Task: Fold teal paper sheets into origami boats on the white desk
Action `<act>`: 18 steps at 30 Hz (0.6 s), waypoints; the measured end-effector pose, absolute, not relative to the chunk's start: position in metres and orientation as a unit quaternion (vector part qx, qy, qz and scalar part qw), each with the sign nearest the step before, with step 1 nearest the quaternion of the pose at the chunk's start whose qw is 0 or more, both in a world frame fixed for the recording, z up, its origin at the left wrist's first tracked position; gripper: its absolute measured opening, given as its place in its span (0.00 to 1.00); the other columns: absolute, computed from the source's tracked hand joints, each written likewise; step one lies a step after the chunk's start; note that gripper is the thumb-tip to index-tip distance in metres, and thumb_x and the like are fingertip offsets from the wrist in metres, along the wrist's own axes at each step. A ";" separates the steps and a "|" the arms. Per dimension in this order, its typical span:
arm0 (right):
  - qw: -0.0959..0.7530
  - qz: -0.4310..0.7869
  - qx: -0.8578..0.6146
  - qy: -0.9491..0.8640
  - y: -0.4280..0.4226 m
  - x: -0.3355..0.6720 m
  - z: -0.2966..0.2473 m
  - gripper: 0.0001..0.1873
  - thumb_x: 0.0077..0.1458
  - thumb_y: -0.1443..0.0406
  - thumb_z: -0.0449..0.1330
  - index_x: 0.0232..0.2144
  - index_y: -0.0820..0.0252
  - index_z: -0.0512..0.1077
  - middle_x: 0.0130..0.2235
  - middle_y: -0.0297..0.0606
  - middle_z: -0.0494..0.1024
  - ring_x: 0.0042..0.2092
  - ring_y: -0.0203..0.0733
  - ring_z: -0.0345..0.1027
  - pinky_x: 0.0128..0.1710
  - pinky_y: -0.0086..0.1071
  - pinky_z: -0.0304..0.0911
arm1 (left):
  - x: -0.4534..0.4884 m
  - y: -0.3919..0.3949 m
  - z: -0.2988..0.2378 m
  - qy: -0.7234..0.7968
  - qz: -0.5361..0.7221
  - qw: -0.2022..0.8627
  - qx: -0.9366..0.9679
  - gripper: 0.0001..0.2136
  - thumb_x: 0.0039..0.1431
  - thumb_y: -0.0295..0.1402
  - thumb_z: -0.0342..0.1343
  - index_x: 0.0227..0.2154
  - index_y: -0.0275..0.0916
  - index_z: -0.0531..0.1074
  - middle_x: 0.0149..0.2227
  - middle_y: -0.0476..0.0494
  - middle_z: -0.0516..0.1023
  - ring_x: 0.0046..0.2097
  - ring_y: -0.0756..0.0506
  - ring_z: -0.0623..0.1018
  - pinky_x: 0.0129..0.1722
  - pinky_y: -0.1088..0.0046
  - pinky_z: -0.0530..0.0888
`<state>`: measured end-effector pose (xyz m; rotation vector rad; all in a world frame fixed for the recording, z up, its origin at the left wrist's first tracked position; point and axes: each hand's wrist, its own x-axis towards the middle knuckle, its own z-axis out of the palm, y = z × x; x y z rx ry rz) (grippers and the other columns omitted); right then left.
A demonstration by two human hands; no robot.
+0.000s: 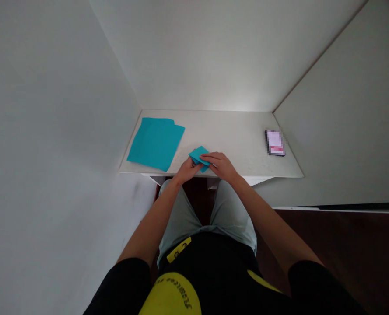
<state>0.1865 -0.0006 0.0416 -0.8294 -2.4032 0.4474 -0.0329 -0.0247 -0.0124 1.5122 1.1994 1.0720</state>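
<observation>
Between my two hands is a small folded piece of turquoise paper, held over the front part of the white table. My left hand grips it from the left and below, with part of the fingers hidden under the paper. My right hand lies over its right side, fingers pressed together on top of a fold. A pointed corner of the paper shows below, between the hands. To the left lie flat turquoise sheets, overlapping one another, apart from my hands.
The narrow white table is bounded by walls at the left, back and right. A phone-like device with a blurred-out screen lies near the right end. My legs are below the table's front edge.
</observation>
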 end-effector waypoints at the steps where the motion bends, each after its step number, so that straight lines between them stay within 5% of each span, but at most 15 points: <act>1: 0.263 0.166 -0.307 -0.900 -0.003 0.189 0.037 0.25 0.72 0.67 0.56 0.66 0.46 0.76 0.63 0.41 0.81 0.62 0.51 0.76 0.62 0.50 0.71 | -0.033 -0.024 -0.015 0.480 0.438 0.458 0.606 0.30 0.65 0.46 0.65 0.66 0.39 0.70 0.57 0.36 0.82 0.57 0.36 0.81 0.61 0.52 0.78; 6: 0.235 0.129 -0.337 -0.902 -0.008 0.209 0.020 0.26 0.74 0.66 0.53 0.70 0.47 0.72 0.67 0.40 0.78 0.68 0.50 0.72 0.68 0.50 0.69 | -0.038 -0.023 -0.021 0.504 0.426 0.450 0.602 0.45 0.63 0.41 0.69 0.77 0.41 0.54 0.62 0.32 0.79 0.50 0.40 0.83 0.48 0.61 0.82; 9: 0.204 0.110 -0.348 -0.908 -0.008 0.220 0.013 0.28 0.74 0.66 0.54 0.71 0.45 0.70 0.70 0.39 0.74 0.70 0.52 0.70 0.69 0.52 0.68 | -0.039 -0.024 -0.020 0.510 0.434 0.375 0.641 0.42 0.63 0.43 0.69 0.76 0.43 0.58 0.71 0.28 0.67 0.59 0.37 0.79 0.42 0.65 0.83; 14: 0.146 0.100 -0.332 -0.926 -0.018 0.225 -0.002 0.32 0.74 0.68 0.53 0.75 0.44 0.63 0.72 0.39 0.70 0.72 0.51 0.66 0.72 0.54 0.64 | -0.031 -0.030 -0.010 0.507 0.369 0.246 0.739 0.26 0.74 0.44 0.58 0.69 0.42 0.69 0.68 0.32 0.73 0.68 0.36 0.72 0.61 0.55 0.78; 18: 0.134 0.096 -0.316 -0.934 -0.026 0.223 -0.010 0.30 0.75 0.60 0.54 0.76 0.55 0.63 0.75 0.48 0.63 0.76 0.55 0.57 0.75 0.58 0.58 | -0.019 -0.028 0.000 0.507 0.239 0.171 0.810 0.23 0.79 0.39 0.46 0.71 0.45 0.68 0.71 0.39 0.72 0.72 0.36 0.69 0.71 0.48 0.66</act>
